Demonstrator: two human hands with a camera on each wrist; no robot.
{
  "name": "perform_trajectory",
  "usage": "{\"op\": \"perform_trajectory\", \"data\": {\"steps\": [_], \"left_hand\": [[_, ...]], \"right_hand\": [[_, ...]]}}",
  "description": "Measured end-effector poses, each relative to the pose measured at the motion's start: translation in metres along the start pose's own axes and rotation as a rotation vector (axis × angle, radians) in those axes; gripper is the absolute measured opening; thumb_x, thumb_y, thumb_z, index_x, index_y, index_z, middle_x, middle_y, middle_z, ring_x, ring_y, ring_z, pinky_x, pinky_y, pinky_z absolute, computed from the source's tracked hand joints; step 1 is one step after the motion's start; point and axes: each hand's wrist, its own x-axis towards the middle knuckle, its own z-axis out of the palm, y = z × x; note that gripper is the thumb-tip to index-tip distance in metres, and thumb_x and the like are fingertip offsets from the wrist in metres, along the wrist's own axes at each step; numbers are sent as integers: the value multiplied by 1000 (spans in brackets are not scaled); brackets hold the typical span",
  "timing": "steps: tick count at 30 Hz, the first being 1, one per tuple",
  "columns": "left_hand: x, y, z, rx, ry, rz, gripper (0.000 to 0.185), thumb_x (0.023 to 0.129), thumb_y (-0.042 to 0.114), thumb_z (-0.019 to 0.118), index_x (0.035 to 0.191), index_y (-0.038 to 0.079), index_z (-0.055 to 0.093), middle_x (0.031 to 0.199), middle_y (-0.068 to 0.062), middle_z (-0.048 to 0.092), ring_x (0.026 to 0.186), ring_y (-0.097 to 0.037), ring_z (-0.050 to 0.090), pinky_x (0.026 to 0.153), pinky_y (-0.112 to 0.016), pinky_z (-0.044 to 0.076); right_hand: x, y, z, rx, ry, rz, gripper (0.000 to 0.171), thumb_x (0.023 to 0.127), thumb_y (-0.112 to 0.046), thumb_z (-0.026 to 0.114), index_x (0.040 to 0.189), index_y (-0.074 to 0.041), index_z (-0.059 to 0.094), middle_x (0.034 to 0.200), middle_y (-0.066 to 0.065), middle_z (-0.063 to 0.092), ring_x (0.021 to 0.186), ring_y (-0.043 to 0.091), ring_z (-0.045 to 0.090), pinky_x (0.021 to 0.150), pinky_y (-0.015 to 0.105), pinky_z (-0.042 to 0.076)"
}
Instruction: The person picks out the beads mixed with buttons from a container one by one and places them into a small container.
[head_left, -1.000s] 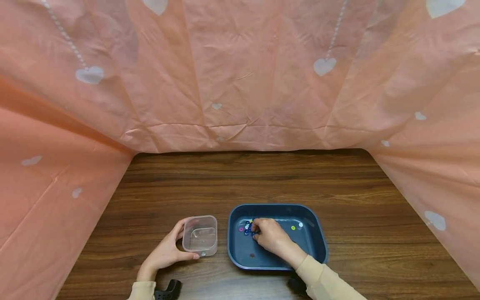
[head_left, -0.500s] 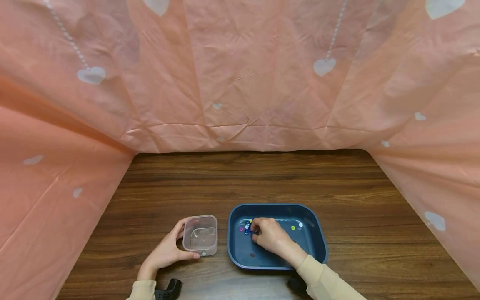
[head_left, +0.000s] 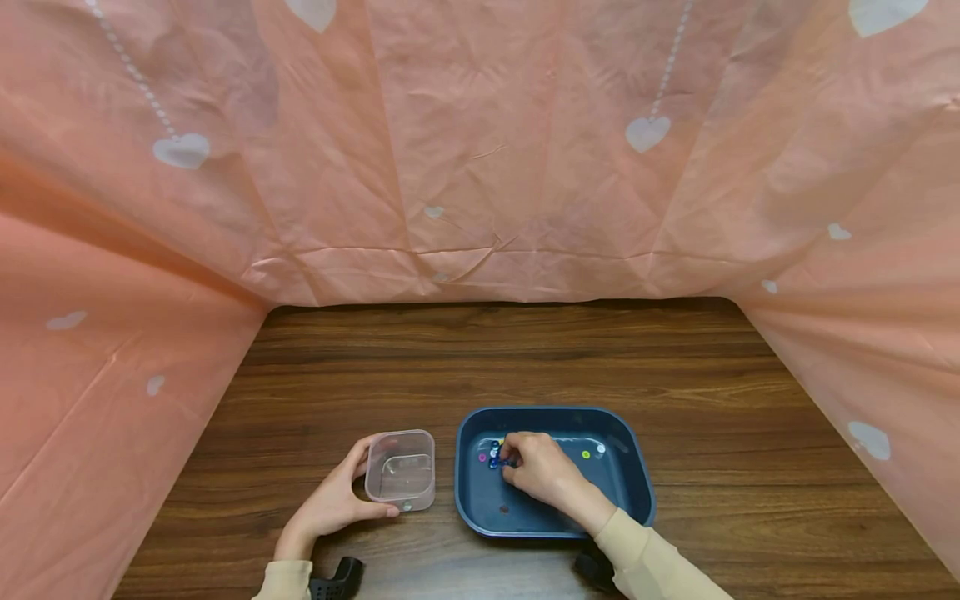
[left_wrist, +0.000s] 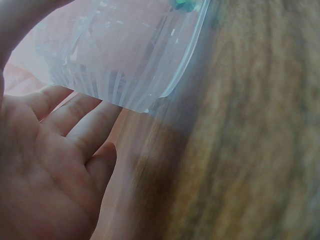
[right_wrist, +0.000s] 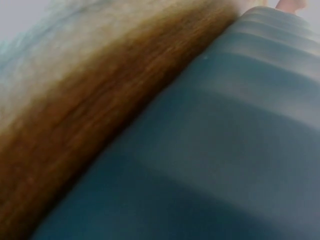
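Observation:
My left hand (head_left: 335,498) holds a clear square plastic container (head_left: 372,483), thumb along the near side and fingers behind the far left corner. A small greenish piece (left_wrist: 184,5) shows at the container's wall in the left wrist view. Inside a dark blue tray (head_left: 555,533), my right hand (head_left: 546,473) has its fingers bent down beside a cluster of small blue beads (head_left: 493,463). Blue shows between thumb and fingers; I cannot tell whether they pinch a bead. In the right wrist view the tray wall (right_wrist: 215,135) fills most of the picture and hides nearly all of that hand.
A pink ring-shaped bead (head_left: 482,457), a yellow-green one (head_left: 586,455), a white one (head_left: 601,448) and a brown one (head_left: 504,509) lie scattered in the tray. Pink heart-print cloth (head_left: 480,167) encloses the wooden table (head_left: 480,358) at the back and sides.
The right hand's fingers shift very slightly over the blue beads. The left hand and the clear container stay where they were.

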Motion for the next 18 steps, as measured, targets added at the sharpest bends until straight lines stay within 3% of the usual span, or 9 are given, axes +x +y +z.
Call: {"op": "perform_trajectory", "data": {"steps": [18], "left_hand": [[0, -1, 0, 8, -7, 11, 95, 69, 26, 91, 146, 18, 36, 146, -8, 47, 128, -34, 51, 99, -29, 37]], "right_hand": [[0, -9, -7, 26, 35, -8, 11, 77, -1, 73, 86, -5, 68, 79, -1, 60, 70, 10, 52, 61, 25, 45]]}}
